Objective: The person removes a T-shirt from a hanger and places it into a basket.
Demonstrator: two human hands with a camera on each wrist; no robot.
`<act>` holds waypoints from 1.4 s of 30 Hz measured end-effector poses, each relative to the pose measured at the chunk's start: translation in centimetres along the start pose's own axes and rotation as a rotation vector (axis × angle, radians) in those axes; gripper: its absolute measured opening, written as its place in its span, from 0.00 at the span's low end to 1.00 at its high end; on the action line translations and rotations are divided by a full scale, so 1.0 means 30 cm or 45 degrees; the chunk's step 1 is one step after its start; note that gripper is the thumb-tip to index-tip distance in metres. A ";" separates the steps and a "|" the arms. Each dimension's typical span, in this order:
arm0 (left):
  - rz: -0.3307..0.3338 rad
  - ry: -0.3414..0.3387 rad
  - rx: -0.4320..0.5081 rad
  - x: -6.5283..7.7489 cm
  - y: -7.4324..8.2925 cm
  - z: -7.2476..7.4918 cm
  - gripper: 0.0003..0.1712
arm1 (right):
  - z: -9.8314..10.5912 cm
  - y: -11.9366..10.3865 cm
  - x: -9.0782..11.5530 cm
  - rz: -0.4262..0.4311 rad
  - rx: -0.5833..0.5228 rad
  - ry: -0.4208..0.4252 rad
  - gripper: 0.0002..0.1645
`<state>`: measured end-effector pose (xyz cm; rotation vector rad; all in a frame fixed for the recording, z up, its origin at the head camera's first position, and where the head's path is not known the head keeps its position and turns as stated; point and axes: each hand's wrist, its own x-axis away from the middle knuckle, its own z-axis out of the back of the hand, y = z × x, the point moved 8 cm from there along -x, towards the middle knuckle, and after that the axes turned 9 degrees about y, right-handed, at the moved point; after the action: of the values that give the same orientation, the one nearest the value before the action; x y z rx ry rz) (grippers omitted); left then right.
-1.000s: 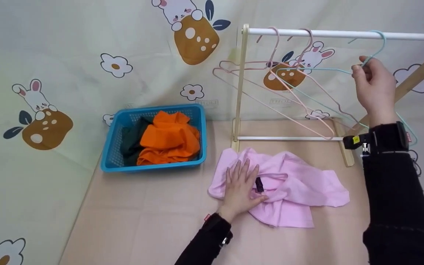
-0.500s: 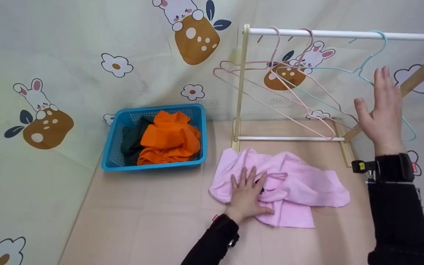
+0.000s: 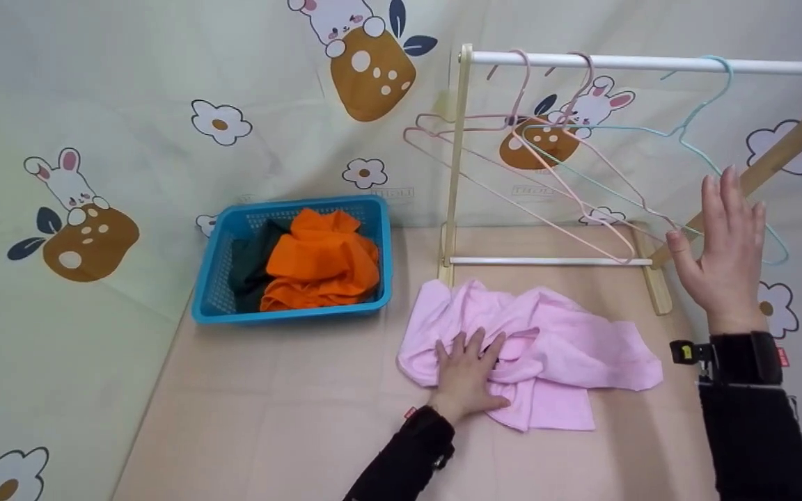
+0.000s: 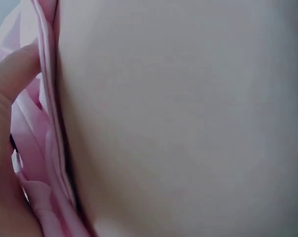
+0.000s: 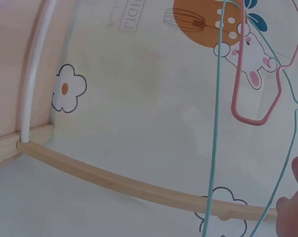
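Observation:
A crumpled pink top (image 3: 582, 355) lies on the table in front of the rack. My left hand (image 3: 467, 379) rests on its left part with fingers spread. A dark label at the neck opening is mostly covered by that hand. In the left wrist view, a finger (image 4: 15, 74) touches pink folds (image 4: 45, 133). My right hand (image 3: 725, 257) is raised by the rack's right side, fingers straight and holding nothing. Above it, a teal hanger (image 3: 681, 129) hangs from the white rail (image 3: 638, 64); the hand overlaps its lower right part in the head view.
Two pink hangers (image 3: 525, 87) hang at the rail's left end. The rack has wooden legs (image 3: 658, 292) and a white lower bar (image 3: 547, 261). A blue basket (image 3: 289, 318) at the left holds orange cloth (image 3: 321, 261) and dark green cloth (image 3: 251, 261).
My right hand has let go of the teal hanger's neck, straightened its fingers and come down. My left hand has slid slightly right and down on the pink top, over the label.

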<state>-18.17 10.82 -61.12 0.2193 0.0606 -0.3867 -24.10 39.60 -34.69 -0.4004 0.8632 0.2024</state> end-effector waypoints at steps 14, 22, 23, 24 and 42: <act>0.021 0.144 0.016 0.008 -0.005 0.038 0.47 | -0.010 0.034 0.157 -0.051 -0.012 0.013 0.47; 0.053 0.244 -0.001 0.002 -0.008 0.047 0.32 | -0.007 0.067 0.256 -0.080 -0.033 0.011 0.44; 0.063 0.259 -0.007 0.000 -0.012 0.046 0.30 | -0.009 0.070 0.270 -0.086 -0.032 0.002 0.44; 0.074 0.274 -0.010 -0.002 -0.017 0.046 0.29 | -0.012 0.072 0.283 -0.093 -0.037 -0.006 0.44; 0.135 0.520 0.325 -0.003 -0.142 0.155 0.22 | -0.172 0.040 0.469 -0.175 -0.152 -0.281 0.46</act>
<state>-19.81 5.97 -57.42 0.5493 0.4009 -0.2381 -19.14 38.70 -48.85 -0.5367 0.6058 0.1683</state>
